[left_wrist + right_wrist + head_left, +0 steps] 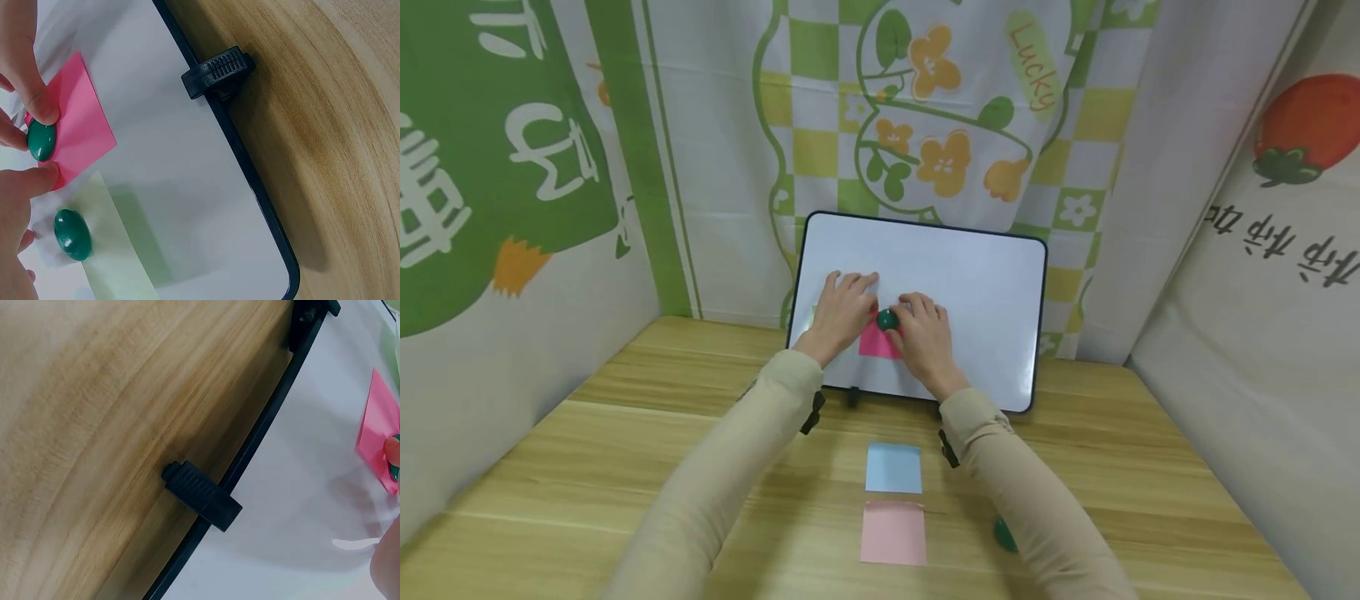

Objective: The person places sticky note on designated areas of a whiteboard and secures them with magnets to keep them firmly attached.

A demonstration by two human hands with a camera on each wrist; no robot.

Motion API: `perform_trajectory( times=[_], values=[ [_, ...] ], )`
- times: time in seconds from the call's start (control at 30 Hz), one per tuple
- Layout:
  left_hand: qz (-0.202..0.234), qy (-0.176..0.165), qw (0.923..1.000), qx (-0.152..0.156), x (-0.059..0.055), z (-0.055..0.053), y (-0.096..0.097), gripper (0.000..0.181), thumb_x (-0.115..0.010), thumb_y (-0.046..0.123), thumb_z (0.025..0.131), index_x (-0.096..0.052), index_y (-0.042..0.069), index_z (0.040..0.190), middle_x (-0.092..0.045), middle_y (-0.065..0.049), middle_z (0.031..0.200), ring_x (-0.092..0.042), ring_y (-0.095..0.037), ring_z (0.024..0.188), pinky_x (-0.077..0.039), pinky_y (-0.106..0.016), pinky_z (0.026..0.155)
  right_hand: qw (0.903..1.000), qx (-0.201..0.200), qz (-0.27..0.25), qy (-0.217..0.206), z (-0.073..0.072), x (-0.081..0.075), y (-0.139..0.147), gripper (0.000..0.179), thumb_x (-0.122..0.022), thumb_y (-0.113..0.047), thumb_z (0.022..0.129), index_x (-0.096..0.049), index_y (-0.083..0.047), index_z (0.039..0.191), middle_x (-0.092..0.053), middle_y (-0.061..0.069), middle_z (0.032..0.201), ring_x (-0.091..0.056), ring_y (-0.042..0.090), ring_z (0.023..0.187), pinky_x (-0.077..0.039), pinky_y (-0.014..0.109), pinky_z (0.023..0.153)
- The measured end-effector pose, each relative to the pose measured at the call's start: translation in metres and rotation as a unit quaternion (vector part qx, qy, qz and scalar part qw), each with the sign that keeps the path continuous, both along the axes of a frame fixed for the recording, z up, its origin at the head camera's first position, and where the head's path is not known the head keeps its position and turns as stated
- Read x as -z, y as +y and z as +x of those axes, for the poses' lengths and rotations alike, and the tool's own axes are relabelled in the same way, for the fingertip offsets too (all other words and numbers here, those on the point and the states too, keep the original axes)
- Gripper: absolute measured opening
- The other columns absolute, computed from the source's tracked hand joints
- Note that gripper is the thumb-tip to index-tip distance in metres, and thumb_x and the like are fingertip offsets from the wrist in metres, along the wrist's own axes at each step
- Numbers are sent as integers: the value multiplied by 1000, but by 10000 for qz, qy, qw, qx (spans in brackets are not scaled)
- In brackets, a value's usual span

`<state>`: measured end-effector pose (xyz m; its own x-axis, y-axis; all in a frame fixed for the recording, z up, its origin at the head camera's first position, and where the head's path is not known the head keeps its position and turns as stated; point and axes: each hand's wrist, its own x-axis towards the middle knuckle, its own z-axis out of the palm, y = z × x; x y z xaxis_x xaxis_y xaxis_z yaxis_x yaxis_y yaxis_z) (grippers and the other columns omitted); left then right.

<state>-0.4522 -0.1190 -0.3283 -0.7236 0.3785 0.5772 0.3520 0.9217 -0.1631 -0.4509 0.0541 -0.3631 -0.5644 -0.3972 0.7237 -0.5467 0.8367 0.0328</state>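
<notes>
A whiteboard [985, 308] with a black frame leans upright on the table. My right hand [927, 333] pinches a green round magnet [887, 319] between thumb and fingers, against a bright pink sticky note [872, 343] on the board. Left of it, my left hand [841, 312] lies against the board with its fingers spread; its thumb [40, 179] presses the note's edge beside the magnet. In the left wrist view, a pale green sticky note [119, 250] is on the board, with another green magnet [72, 234] at its top edge. The left hand mostly hides these in the head view.
A blue sticky note [893, 468] and a light pink sticky note [893, 533] lie on the wooden table [1120, 483]. Another green magnet [1004, 535] is partly hidden by the right sleeve. Black stand clips [219, 74] hold the board's lower edge. Printed curtains [722, 167] surround the table.
</notes>
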Motion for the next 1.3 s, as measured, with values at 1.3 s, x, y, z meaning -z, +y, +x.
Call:
perform_trajectory(
  times=[1.3],
  values=[
    [142, 48, 9978, 639, 10, 16, -11, 40, -74, 32, 89, -66, 15, 125, -48, -10, 151, -42, -33, 141, -32, -55, 118, 9990, -209, 7, -384, 15, -1, 32, 42, -75, -28, 89, -65, -9, 125, -59, 11, 135, -52, 29, 130, -44, 50, 107]
  ],
)
